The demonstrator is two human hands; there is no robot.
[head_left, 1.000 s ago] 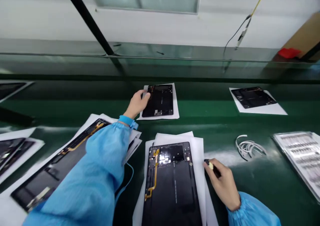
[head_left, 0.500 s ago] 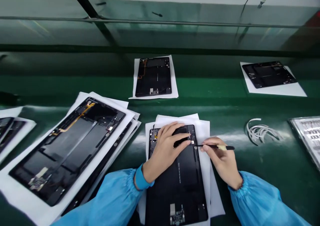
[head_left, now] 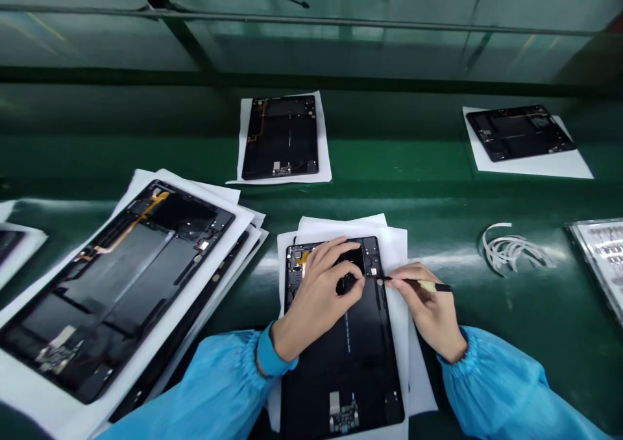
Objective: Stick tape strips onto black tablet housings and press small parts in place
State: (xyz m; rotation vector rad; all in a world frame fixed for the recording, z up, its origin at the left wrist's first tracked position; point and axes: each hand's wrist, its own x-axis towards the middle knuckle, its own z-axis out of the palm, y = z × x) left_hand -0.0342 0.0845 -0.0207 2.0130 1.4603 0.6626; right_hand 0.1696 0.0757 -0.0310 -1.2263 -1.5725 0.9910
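Black and thin, the tablet panel [head_left: 338, 362] lies on white paper sheets [head_left: 398, 258] at the near middle of the tabletop [head_left: 413, 200]. I judge it light, stiff and slick, its fine parts fragile, best held by the long side edges. My left hand [head_left: 318, 284] curls over its far half, thumb and forefinger close together; whether they pinch anything, I can't tell. My right hand's [head_left: 431, 310] fingers clamp a dark tool [head_left: 442, 287] at the right edge.

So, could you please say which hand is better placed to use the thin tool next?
Probably the right hand: it holds the thin tool, tip over the tablet, which the left hand partly covers.
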